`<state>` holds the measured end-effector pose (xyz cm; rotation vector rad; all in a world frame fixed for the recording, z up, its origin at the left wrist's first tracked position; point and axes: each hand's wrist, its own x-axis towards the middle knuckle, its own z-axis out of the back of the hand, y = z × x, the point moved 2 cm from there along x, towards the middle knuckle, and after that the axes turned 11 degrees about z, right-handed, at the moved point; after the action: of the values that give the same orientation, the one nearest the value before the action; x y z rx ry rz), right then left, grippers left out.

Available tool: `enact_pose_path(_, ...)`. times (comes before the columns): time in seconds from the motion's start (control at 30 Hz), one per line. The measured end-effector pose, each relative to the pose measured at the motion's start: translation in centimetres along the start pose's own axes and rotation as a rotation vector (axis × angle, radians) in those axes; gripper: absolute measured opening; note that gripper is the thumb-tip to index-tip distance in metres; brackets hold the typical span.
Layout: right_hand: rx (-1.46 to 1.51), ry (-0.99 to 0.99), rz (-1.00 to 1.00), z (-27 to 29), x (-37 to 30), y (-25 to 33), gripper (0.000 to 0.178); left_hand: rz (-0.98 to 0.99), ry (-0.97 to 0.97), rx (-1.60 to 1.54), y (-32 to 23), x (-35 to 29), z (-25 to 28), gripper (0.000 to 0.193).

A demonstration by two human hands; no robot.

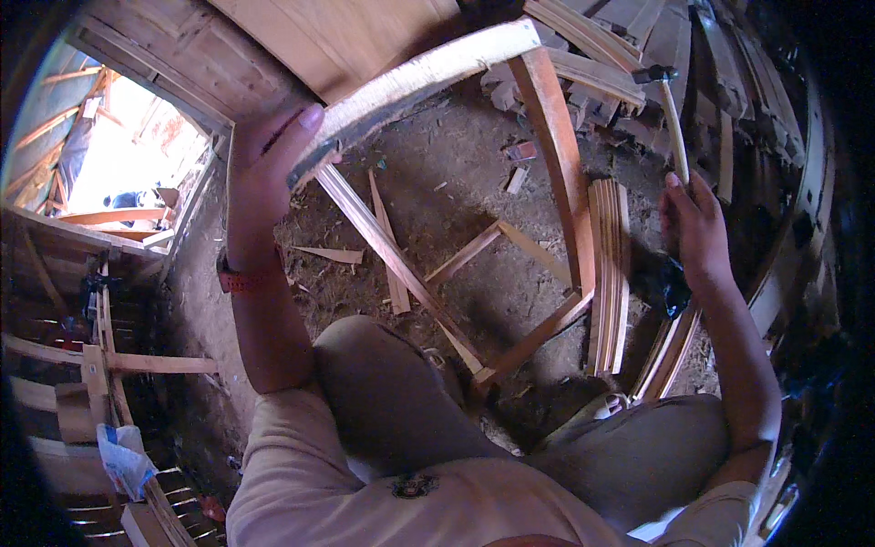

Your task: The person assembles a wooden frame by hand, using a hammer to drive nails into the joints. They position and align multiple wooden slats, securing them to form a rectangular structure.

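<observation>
A four-sided wooden frame (428,71) stands upright before me, its lower corner down by my feet. My left hand (278,150) is closed around the upper left corner of the frame, the thumb lying against the top rail. Off to the right, my right hand (700,223) grips a hammer (674,123) by its pale wooden handle. The hammer's dark head points up and is apart from the frame. Through the frame's opening, thin wood strips (465,253) and wedge-shaped offcuts (330,254) show on the dirt floor.
Beside the frame lies a bundle of narrow wood strips (608,273). A large pile of boards (720,64) fills the far right. Wooden panels (346,36) lean at the back, near a bright opening (137,146). A plastic bag (126,459) hangs among timbers at left.
</observation>
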<state>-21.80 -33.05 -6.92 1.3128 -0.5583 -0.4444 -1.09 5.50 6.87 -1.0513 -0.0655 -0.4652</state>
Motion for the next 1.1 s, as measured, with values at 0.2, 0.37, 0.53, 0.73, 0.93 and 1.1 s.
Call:
enact_pose_path(0.2,-0.035,0.023,0.0,2.0,1.2,-3.9,0.025,0.007,-0.235,-0.14,3.6,2.0,1.6,0.032)
enact_pose_path(0.37,0.121,0.088,-0.22,0.9,0.9,-8.4,0.028,0.016,-0.239,-0.036,3.8,1.6,2.0,0.033)
enact_pose_path(0.53,-0.025,0.087,-0.235,-1.2,-0.3,-7.9,0.028,-0.023,-0.214,-0.002,5.9,2.0,2.9,0.034)
enact_pose_path(0.73,-0.235,0.205,-0.329,-1.5,-0.1,-14.6,0.032,0.059,-0.253,0.004,7.4,2.0,3.8,0.045)
enact_pose_path(0.93,0.056,0.196,-0.598,-4.8,-1.4,-15.6,0.041,0.003,-0.258,0.266,13.8,3.8,8.9,0.046)
enact_pose_path(1.1,0.42,0.249,-0.685,-7.7,-1.8,-17.9,0.032,0.262,-0.281,-0.108,14.5,1.3,8.3,0.04)
